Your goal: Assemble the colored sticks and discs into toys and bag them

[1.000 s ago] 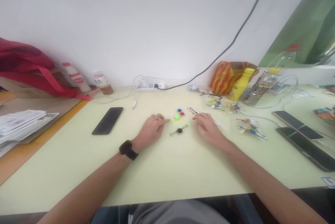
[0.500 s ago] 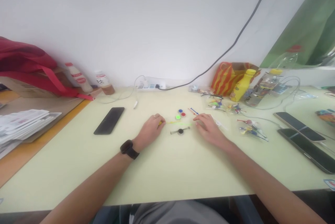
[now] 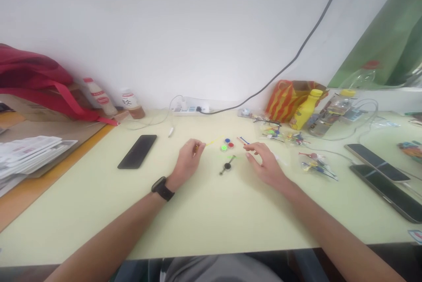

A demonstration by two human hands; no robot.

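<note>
My left hand (image 3: 186, 162), with a black watch (image 3: 161, 189) on its wrist, pinches the end of a thin yellow stick (image 3: 212, 142) and holds it lifted off the pale green table (image 3: 204, 211). My right hand (image 3: 263, 161) hovers over the table with its fingers loosely curled and apart, holding nothing that I can see. Between the hands lies a black round piece with a green stick (image 3: 228, 165). Just beyond it sit three small caps: blue (image 3: 227, 140), green (image 3: 224, 147) and red (image 3: 231, 145). A red and blue stick pair (image 3: 243, 140) lies by my right fingertips.
A black phone (image 3: 137, 151) lies at the left. Bags of coloured sticks (image 3: 316, 162) and two more phones (image 3: 382, 172) lie at the right. A power strip (image 3: 189, 107), bottles (image 3: 132, 103), a yellow bottle (image 3: 305, 114) and a striped bag (image 3: 283, 97) line the back wall. A red bag (image 3: 36, 82) rests far left.
My left hand has lifted the yellow stick off the table and tilted it up. The black piece with its green stick has turned. My right hand has risen slightly.
</note>
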